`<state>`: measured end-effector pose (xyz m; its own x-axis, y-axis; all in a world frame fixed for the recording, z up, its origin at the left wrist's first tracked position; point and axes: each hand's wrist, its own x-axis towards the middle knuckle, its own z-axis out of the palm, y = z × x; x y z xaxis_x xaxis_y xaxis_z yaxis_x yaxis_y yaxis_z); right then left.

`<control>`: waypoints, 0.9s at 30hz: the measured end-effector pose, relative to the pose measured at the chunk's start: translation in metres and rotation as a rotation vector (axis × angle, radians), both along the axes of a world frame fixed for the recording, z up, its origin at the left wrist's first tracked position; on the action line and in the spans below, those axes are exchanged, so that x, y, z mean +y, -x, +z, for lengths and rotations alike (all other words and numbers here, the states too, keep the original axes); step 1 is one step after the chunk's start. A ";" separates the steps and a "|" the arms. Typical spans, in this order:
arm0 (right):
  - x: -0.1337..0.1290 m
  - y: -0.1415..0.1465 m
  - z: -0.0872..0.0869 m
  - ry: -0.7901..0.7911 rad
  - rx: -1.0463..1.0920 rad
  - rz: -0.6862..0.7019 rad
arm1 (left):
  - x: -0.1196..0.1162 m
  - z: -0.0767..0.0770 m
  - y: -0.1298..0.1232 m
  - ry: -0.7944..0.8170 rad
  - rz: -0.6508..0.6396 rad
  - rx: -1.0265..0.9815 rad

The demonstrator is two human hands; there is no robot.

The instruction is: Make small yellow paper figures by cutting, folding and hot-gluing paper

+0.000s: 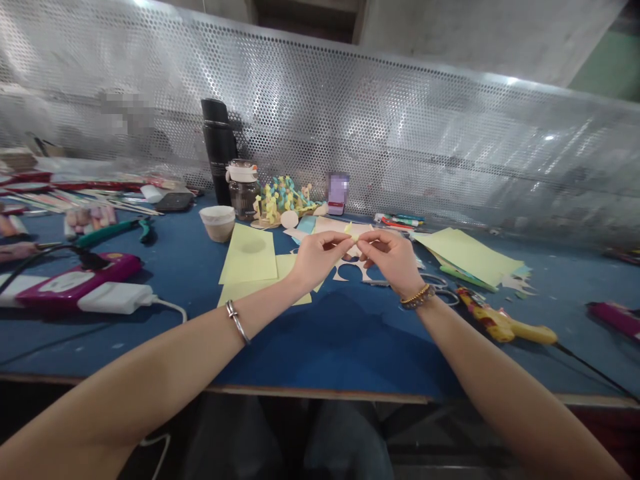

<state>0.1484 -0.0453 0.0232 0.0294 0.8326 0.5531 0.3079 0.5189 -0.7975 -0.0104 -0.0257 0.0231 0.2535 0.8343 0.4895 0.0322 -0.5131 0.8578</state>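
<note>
My left hand (320,260) and my right hand (390,257) meet above the blue worktable (340,353), pinching a small piece of pale yellow paper (353,231) between their fingertips. Under my left hand lie loose pale yellow paper sheets (247,255). Cut-out cream paper scraps (353,270) show below both hands. Beyond my right hand, a stack of pale yellow paper (470,257) partly covers a green strip. A pair of metal scissors (435,283) lies partly hidden near my right wrist, and a yellow glue gun (505,327) sits further right.
Along the back stand a black vacuum flask (217,150), a brown jar (243,192), a paper cup (217,223), yellow-and-teal paper curls (285,200) and an upright phone (337,193). Green pliers (113,232) and a magenta-and-white power device (75,283) lie left. A perforated metal screen (320,133) backs the table.
</note>
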 end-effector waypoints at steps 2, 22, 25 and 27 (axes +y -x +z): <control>0.000 0.001 0.001 0.028 0.018 0.008 | 0.001 -0.001 0.000 -0.008 -0.014 -0.014; 0.004 -0.003 0.000 0.239 0.108 0.055 | 0.005 0.000 0.005 -0.152 -0.056 0.139; 0.003 -0.002 0.000 0.252 0.089 0.076 | 0.005 -0.001 0.004 -0.122 -0.107 0.108; 0.002 -0.002 0.000 0.255 0.082 0.087 | 0.006 -0.002 0.004 -0.110 -0.106 0.100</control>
